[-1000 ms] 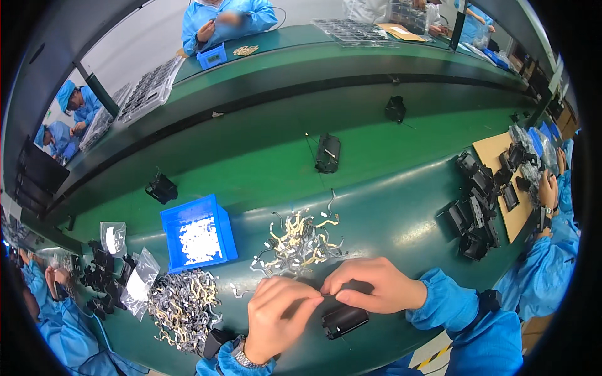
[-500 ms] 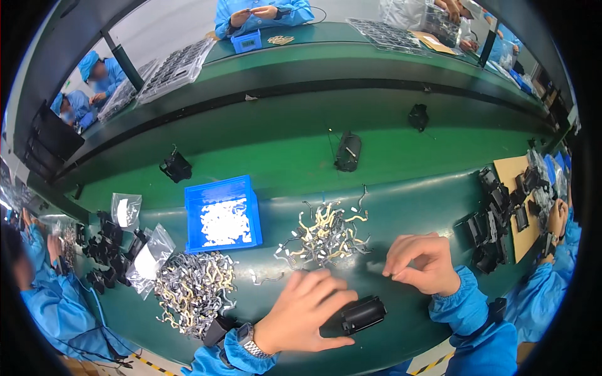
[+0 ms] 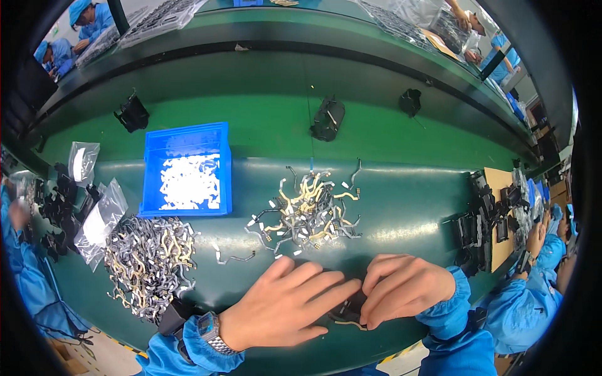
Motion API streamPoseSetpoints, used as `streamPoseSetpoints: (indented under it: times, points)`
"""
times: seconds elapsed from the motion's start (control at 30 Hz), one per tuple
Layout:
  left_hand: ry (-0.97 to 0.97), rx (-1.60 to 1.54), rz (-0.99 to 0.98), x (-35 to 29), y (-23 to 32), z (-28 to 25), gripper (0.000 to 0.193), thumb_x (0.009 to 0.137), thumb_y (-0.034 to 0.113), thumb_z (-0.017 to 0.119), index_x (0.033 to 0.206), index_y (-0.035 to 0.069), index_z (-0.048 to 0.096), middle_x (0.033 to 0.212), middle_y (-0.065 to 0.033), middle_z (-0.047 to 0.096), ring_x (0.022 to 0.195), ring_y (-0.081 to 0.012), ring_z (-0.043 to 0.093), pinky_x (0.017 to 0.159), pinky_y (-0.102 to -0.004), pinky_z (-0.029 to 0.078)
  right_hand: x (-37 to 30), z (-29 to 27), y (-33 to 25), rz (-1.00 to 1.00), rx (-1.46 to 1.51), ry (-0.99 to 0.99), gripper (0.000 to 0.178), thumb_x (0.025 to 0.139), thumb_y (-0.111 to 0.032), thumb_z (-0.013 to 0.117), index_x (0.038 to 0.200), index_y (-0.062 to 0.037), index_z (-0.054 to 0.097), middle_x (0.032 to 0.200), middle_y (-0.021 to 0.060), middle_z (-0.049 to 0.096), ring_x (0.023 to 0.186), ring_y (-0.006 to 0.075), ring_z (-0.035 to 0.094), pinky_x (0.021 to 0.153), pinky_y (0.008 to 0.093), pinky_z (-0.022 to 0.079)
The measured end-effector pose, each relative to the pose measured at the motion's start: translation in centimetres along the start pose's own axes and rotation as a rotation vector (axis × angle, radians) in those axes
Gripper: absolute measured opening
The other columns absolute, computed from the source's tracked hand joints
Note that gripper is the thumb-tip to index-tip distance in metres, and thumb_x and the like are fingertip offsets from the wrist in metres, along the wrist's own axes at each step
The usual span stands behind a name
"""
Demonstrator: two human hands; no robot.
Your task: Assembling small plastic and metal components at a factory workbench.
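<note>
So from the head cam, your right hand (image 3: 407, 289) had its grip pinched at the tip of a short yellowish cable (image 3: 347, 323), right down near the front of the surface (image 3: 407, 207). That cable lay along the near edge of a black housing (image 3: 342, 308), which sat mostly under your hands, so I couldn't make out whether the two were joined. Your left hand (image 3: 291, 304) was palm down over the housing's left side, fingers stretched toward your right hand and thumb tucked below. Can't tell if that grip actually had hold of the housing or was only resting there, tbh. Just beyond your hands you had a loose heap of yellow and grey cables (image 3: 310, 213), with one stray grey cable (image 3: 238, 257) off to its left. Further left was a much bigger cable pile (image 3: 150, 266), and behind it a blue bin (image 3: 188, 143) with a bunch of white pieces (image 3: 191, 182) inside. A clear plastic bag (image 3: 102, 222) lay beside that big pile, next to some black parts (image 3: 59, 203). Over on your right, more black housings (image 3: 480, 219) were bunched up by a brown cardboard sheet (image 3: 500, 254), near a co-worker's blue sleeve (image 3: 520, 307).
</note>
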State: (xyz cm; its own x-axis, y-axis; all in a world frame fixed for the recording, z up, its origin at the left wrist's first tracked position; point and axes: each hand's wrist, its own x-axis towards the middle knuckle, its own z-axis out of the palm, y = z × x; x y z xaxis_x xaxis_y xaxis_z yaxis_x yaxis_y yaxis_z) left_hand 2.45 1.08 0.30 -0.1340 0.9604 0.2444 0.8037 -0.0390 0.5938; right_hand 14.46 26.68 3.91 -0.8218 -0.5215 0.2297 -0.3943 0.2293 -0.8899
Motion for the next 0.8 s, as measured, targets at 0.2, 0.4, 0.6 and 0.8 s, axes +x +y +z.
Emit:
streamPoseSetpoints:
  times: [0.2,0.4,0.6,0.8]
  points:
    - [0.012,-0.07,0.096,0.0,-0.3,1.9,0.064,0.081,0.039,0.085,0.139,0.017,0.068,0.14,0.0043,0.065,0.112,-0.0196,0.057,0.088,-0.0368,0.041,-0.2,0.0,0.4,-0.014,0.14,-0.008,0.008,0.097,-0.013,0.078,0.1,-0.0069,0.081,0.105,0.0018,0.08,0.093,0.0256,0.068,0.083,0.0384,0.052]
    - [0.04,-0.005,0.131,0.1,-0.1,1.8,0.057,0.081,0.042,0.085,0.131,0.016,0.071,0.134,0.0041,0.067,0.112,-0.0193,0.058,0.088,-0.0377,0.041,0.0,-0.1,0.1,-0.034,0.192,0.001,0.008,0.096,-0.014,0.079,0.096,-0.0064,0.081,0.103,0.0023,0.08,0.09,0.026,0.066,0.083,0.0388,0.052]
    - [0.115,0.017,-0.019,-0.2,0.3,1.1,0.054,0.076,0.043,0.089,0.119,0.015,0.072,0.111,0.0024,0.07,0.103,-0.0186,0.064,0.086,-0.0378,0.041,0.3,0.3,-0.4,0.051,-0.102,-0.01,0.01,0.091,-0.016,0.082,0.099,-0.0097,0.08,0.103,-0.0028,0.078,0.093,0.0243,0.065,0.082,0.0373,0.051]
    - [0.108,0.004,-0.059,-0.1,0.3,1.2,0.052,0.073,0.042,0.091,0.114,0.016,0.072,0.106,0.0032,0.068,0.101,-0.0171,0.064,0.086,-0.0374,0.041,0.2,0.2,-0.2,0.048,-0.148,-0.031,0.012,0.089,-0.017,0.083,0.099,-0.011,0.08,0.104,-0.004,0.078,0.094,0.0234,0.064,0.083,0.0368,0.051]
